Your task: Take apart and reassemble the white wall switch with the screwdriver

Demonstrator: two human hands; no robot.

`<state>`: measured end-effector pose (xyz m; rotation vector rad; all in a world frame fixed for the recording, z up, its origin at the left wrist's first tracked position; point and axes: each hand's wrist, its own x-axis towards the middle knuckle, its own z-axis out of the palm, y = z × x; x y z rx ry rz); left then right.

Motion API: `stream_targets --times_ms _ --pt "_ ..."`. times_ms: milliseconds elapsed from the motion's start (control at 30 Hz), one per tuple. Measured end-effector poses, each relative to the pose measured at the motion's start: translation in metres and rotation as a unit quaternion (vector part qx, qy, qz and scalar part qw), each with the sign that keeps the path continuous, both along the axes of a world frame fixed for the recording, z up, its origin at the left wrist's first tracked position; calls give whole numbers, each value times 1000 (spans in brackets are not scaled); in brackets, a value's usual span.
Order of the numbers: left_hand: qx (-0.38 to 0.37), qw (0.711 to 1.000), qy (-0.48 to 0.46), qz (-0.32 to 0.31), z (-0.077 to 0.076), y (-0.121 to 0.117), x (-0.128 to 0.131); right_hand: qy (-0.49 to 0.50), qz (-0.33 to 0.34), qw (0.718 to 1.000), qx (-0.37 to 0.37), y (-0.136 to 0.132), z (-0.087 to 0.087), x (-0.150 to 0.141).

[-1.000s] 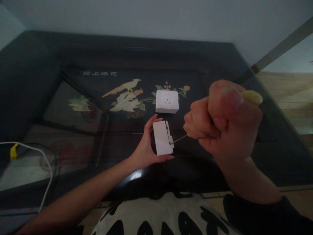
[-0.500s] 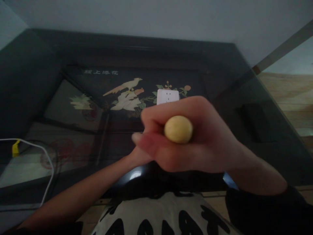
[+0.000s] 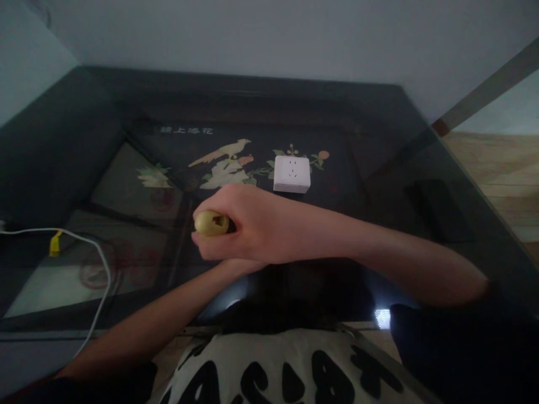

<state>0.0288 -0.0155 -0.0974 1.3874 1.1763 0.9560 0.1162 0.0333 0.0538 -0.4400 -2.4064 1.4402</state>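
My right hand reaches across to the left above the dark glass table. It is closed in a fist round a screwdriver, of which only the yellow handle end shows, pointing left. My left forearm comes up from the lower left and runs under my right hand. The left hand itself is hidden behind the right, and so is whatever it holds. A white wall socket lies flat on the table just beyond my right wrist, apart from both hands.
A white cable with a yellow tag lies at the table's left side. A dark flat object rests at the right. The tabletop shows a bird-and-flower inlay. A wall stands behind, and wooden floor lies to the right.
My right hand swung with the screwdriver from the right to the left, and now covers my left hand and the white socket part it held. The view tilted slightly.
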Motion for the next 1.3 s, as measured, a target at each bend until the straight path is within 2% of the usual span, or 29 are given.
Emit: stream_targets --times_ms 167,300,467,700,933,1000,1100,1167,1300 --pt "20 997 18 -67 -9 4 -2 28 -36 999 14 1 -1 3" --pt "36 994 28 -102 -13 6 -4 21 -21 999 27 1 -3 0" --pt "65 993 45 -90 -2 8 -6 23 -50 998 28 3 2 -1" --pt "81 990 50 -103 8 6 -5 90 -60 994 1 5 6 9" --pt "82 990 77 -85 7 11 -4 138 -105 984 -32 1 9 26" --pt "78 990 85 -80 5 11 -5 121 -85 988 -43 0 10 24" --pt "52 992 91 -72 1 8 -9 67 -21 995 -66 -1 11 17" --pt "27 994 91 -49 -1 6 -11 58 -9 995 -78 -2 12 15" --pt "4 996 92 0 -4 4 -9 101 -66 990 -68 -6 12 16"
